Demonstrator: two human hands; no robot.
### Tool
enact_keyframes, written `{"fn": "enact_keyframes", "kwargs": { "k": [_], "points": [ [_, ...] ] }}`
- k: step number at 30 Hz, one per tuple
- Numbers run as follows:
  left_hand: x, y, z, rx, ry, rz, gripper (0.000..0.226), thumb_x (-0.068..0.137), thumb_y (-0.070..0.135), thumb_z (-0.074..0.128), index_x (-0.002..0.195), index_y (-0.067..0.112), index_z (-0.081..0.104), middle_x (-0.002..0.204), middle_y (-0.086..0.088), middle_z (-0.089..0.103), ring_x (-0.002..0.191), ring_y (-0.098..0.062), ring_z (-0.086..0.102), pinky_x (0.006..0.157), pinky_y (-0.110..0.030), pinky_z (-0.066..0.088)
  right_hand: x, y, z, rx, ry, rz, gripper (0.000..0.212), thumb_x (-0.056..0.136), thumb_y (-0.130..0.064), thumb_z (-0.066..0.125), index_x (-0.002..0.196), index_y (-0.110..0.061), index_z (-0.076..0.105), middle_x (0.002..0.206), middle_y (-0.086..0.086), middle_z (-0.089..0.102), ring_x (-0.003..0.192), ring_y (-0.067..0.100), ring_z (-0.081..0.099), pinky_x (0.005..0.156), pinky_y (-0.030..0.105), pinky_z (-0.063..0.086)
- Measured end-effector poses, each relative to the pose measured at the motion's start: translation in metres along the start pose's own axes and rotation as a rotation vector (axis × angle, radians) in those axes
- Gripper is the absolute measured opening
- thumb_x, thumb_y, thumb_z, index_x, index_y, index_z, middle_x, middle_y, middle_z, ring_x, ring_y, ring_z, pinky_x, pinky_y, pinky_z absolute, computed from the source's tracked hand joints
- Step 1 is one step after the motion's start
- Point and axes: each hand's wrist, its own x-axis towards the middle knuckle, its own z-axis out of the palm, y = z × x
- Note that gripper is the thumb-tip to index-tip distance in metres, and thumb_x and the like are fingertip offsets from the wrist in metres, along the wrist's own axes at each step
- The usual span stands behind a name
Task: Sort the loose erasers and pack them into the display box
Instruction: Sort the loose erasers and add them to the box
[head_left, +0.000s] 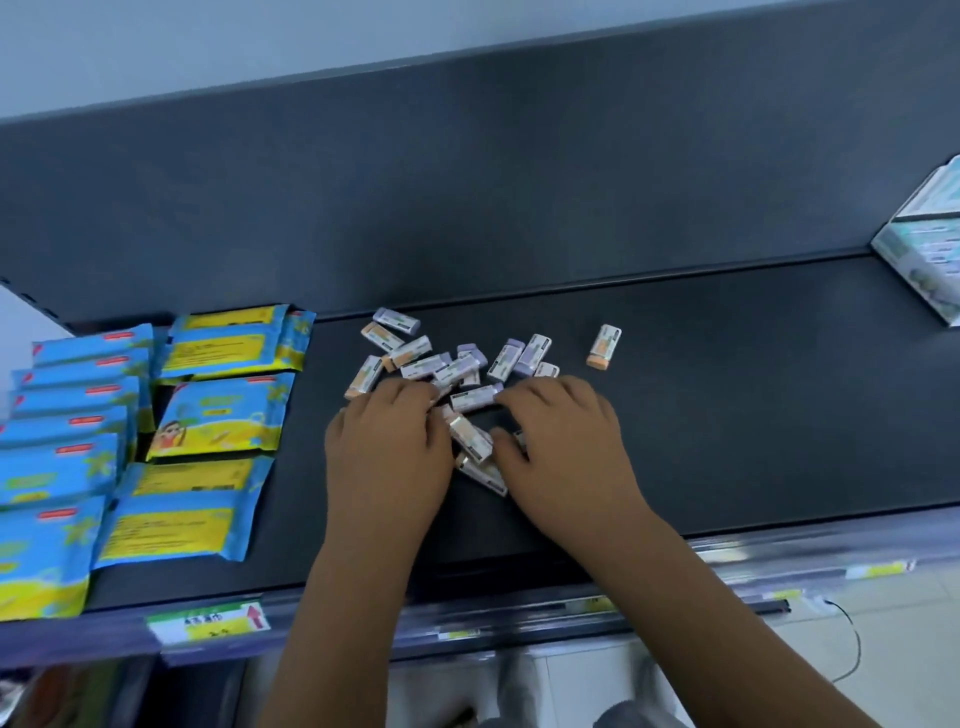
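Several loose erasers (457, 366), small white-sleeved blocks with purple or orange ends, lie in a heap on the dark shelf (727, 415). One orange-ended eraser (604, 347) lies apart to the right. My left hand (389, 447) lies on the near left side of the heap with its fingers curled over an eraser (443, 413). My right hand (566, 441) is on the near right side, thumb and fingers pinching an eraser (519, 440). A few erasers (472, 441) lie stacked between the two hands. The display box (919, 249) stands at the far right, out of reach of both hands.
Blue and yellow wipe packets (218, 426) fill the shelf's left part in rows. A dark back panel (467, 182) rises behind the shelf. Price labels (213, 621) run along the front rail. Bare shelf surface lies between the heap and the box.
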Motion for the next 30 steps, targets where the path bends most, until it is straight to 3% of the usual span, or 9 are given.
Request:
{"fn": "enact_keyframes", "kwargs": {
  "k": [5,9,12,15,17,20,25,28,30],
  "points": [
    [-0.001,-0.021,-0.004,-0.059,-0.057,0.046,0.045,0.075,0.013,0.041,0.102,0.029,0.073,0.11,0.009,0.068,0.099,-0.024,0.062,0.081,-0.049,0.051,0.0,-0.014,0.012,-0.021,0.062,-0.007,0.026,0.092,-0.03,0.06,0.117,-0.028,0.068,0.114,-0.01,0.064,0.123,0.019,0.052,0.118,0.059,0.025],
    [-0.003,-0.029,-0.007,-0.078,-0.067,0.063,0.052,0.072,0.012,0.04,0.104,0.031,0.076,0.113,0.008,0.065,0.103,-0.025,0.06,0.082,-0.049,0.051,0.003,-0.016,0.016,0.024,0.037,-0.029,0.027,0.094,-0.032,0.059,0.118,-0.03,0.07,0.125,-0.008,0.061,0.127,0.021,0.051,0.117,0.058,0.028],
    [-0.004,-0.037,-0.003,-0.11,-0.062,0.06,0.042,0.08,0.007,0.049,0.105,0.026,0.076,0.109,0.004,0.059,0.095,-0.026,0.059,0.073,-0.047,0.053,0.007,-0.016,0.012,0.023,-0.022,-0.055,0.032,0.095,-0.038,0.048,0.118,-0.034,0.071,0.132,-0.012,0.061,0.133,0.021,0.047,0.114,0.06,0.03],
    [-0.007,-0.037,-0.003,-0.139,-0.093,0.03,0.018,0.082,0.005,0.061,0.093,0.015,0.071,0.106,0.002,0.051,0.086,-0.025,0.056,0.067,-0.04,0.05,0.01,-0.014,0.007,0.002,-0.071,-0.062,0.027,0.095,-0.035,0.053,0.116,-0.035,0.072,0.134,-0.016,0.062,0.137,0.021,0.043,0.115,0.053,0.03],
    [-0.008,-0.034,-0.005,-0.181,-0.106,0.017,0.008,0.082,0.007,0.066,0.083,0.015,0.064,0.105,0.004,0.048,0.081,-0.021,0.054,0.064,-0.032,0.045,0.01,-0.013,0.004,0.001,-0.054,-0.078,0.023,0.094,-0.032,0.058,0.111,-0.033,0.072,0.124,-0.017,0.066,0.13,0.021,0.046,0.111,0.044,0.033],
    [-0.008,-0.032,-0.007,-0.248,-0.112,-0.026,0.015,0.082,0.011,0.068,0.08,0.02,0.057,0.103,0.009,0.046,0.077,-0.014,0.052,0.062,-0.027,0.042,0.009,-0.02,0.002,-0.013,-0.015,-0.095,0.034,0.092,-0.038,0.043,0.113,-0.031,0.069,0.108,-0.012,0.069,0.115,0.022,0.052,0.099,0.04,0.042],
    [-0.006,-0.032,-0.01,-0.257,-0.111,-0.066,0.016,0.084,0.011,0.064,0.098,0.021,0.062,0.104,0.004,0.054,0.084,-0.02,0.056,0.073,-0.039,0.05,0.011,-0.02,0.011,-0.034,-0.034,-0.143,0.038,0.083,-0.013,0.055,0.112,-0.031,0.073,0.092,-0.006,0.063,0.097,0.025,0.053,0.082,0.04,0.047],
    [-0.005,-0.037,-0.011,-0.187,-0.138,-0.018,0.027,0.081,0.008,0.061,0.103,0.022,0.068,0.101,0.003,0.061,0.094,-0.024,0.055,0.077,-0.043,0.05,0.014,-0.017,0.013,0.005,-0.038,-0.168,0.047,0.077,-0.012,0.048,0.11,-0.03,0.075,0.088,-0.004,0.062,0.092,0.026,0.053,0.076,0.037,0.045],
    [-0.005,-0.04,-0.011,-0.125,-0.145,0.013,0.037,0.078,0.005,0.058,0.106,0.025,0.07,0.104,0.004,0.063,0.097,-0.026,0.053,0.08,-0.046,0.05,0.017,-0.017,0.012,-0.01,-0.028,-0.195,0.049,0.073,-0.013,0.05,0.109,-0.033,0.076,0.083,-0.005,0.058,0.088,0.026,0.053,0.073,0.033,0.036]
  ]
}}
